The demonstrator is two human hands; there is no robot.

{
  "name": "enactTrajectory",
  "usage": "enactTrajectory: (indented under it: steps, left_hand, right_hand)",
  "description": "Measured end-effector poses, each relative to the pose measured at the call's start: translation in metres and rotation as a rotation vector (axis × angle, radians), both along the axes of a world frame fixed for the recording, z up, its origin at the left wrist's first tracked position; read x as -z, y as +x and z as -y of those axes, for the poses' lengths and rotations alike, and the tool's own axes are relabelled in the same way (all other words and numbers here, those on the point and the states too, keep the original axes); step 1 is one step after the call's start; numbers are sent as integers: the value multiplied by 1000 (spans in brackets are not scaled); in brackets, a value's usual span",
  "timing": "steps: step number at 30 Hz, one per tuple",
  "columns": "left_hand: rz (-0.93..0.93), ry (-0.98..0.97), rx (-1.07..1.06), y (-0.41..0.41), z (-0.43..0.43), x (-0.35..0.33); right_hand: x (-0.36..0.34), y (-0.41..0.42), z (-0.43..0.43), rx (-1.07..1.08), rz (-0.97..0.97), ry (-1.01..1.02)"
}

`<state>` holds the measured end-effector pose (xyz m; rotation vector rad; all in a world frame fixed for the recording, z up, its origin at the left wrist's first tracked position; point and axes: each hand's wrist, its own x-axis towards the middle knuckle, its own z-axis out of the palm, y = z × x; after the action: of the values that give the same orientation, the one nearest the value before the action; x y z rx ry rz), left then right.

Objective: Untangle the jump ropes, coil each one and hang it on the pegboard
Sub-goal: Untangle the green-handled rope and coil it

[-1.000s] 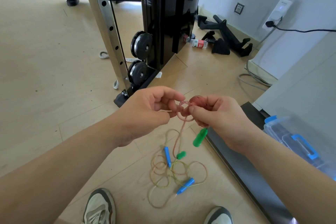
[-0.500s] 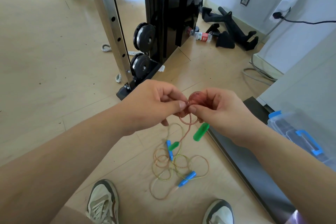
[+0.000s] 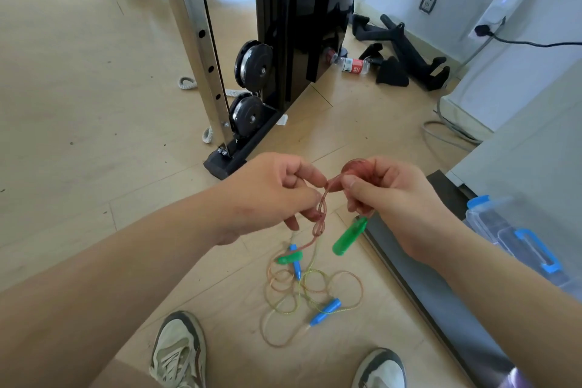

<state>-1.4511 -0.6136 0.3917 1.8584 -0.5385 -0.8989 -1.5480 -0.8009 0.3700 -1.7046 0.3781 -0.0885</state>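
Note:
My right hand (image 3: 390,198) holds a small coil of the pink jump rope (image 3: 319,220) against its fingers, and one green handle (image 3: 349,236) dangles just below it. My left hand (image 3: 277,195) pinches the same pink rope a little to the left, where it twists into small loops and drops toward the floor. The rope's other green handle (image 3: 289,258) hangs low, just over the tangle. On the floor between my shoes lies a yellow-green rope with two blue handles (image 3: 326,312), looped together with orange-pink strands. No pegboard is in view.
A black and steel cable machine (image 3: 283,50) with weight plates stands ahead. A dark mat edge (image 3: 441,302) runs along the right, beside a clear storage box with blue latches (image 3: 516,236). A water bottle (image 3: 351,64) and black bar attachments lie near the wall.
The hands have drawn slightly apart, stretching a twisted length of pink rope between them. The lower green handle has risen off the floor tangle as more rope gathers in my right hand.

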Motion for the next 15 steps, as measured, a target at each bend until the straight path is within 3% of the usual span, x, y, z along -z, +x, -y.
enactTrajectory:
  steps: [4,12,15]
  left_hand:
    - [178,34,41,-1,-1,-2]
    - [69,-86,-122,-2,2,-6]
    - [95,-58,-120,-5,4,-4]
  right_hand:
    - [2,2,-3,-2,-19,-11]
    - [0,1,-3,-142,-60,238]
    - [-4,1,-4,-116,-111,98]
